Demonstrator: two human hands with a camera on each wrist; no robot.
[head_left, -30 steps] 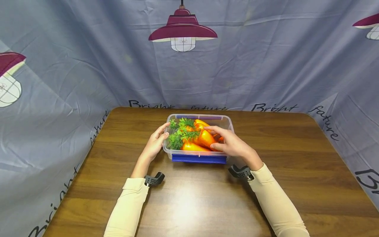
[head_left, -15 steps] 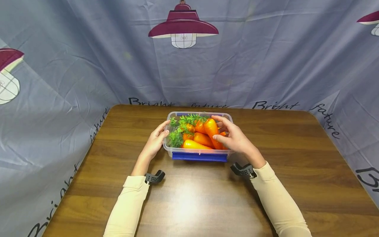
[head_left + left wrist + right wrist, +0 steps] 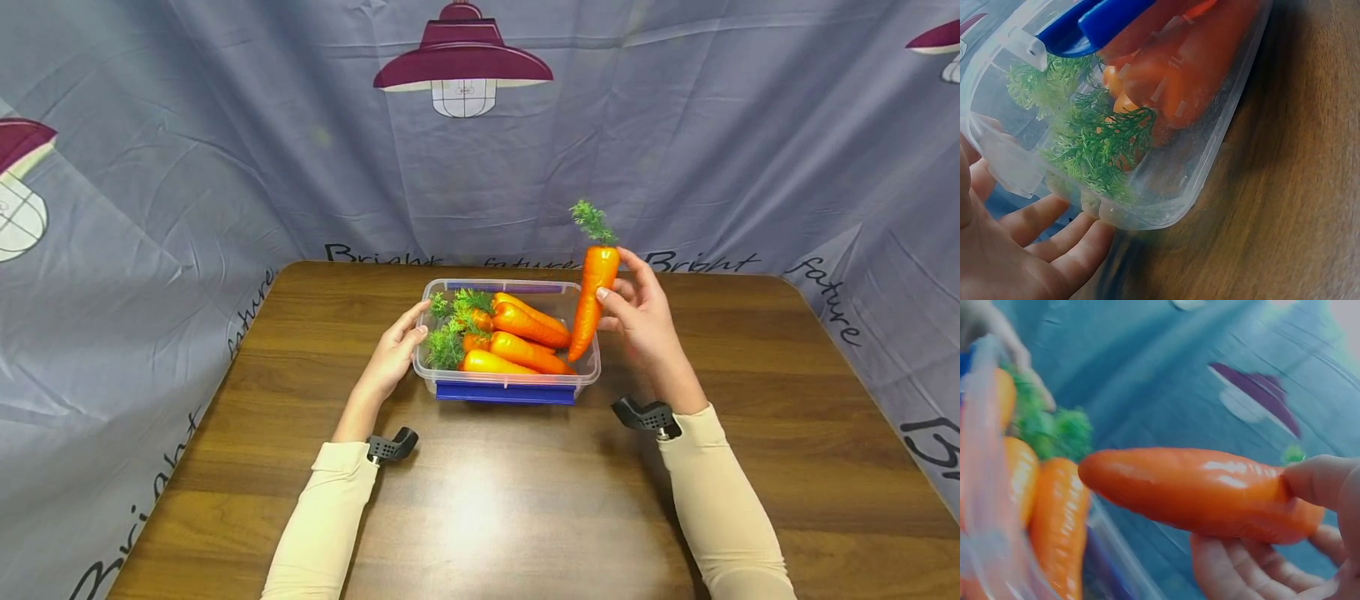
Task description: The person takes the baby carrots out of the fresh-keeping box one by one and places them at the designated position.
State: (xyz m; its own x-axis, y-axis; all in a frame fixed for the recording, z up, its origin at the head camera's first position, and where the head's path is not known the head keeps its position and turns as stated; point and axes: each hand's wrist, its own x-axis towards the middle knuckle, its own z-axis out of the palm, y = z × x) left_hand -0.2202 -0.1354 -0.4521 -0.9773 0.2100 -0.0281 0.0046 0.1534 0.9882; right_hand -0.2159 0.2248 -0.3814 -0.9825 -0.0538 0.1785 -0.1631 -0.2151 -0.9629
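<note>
In the head view, my right hand holds an orange carrot with a feathery green top upright, thumb in front and fingers behind. Its narrow tip overlaps the right end of a clear plastic container with blue clips. The right wrist view shows the thumb and fingers gripping the carrot's thick end. At the container's left end, my left hand rests its fairly straight fingers on the end wall; the left wrist view shows these fingers against the clear plastic. Several more carrots lie inside, tops to the left.
The container stands on a brown wooden table, toward its far edge. A grey-blue curtain printed with lamps and lettering hangs behind and at both sides. Black camera mounts are worn at both wrists.
My right hand has taken hold of a carrot in the container and lifted it up and to the right, turning its green top upward. My left hand has stayed at the container's left end.
</note>
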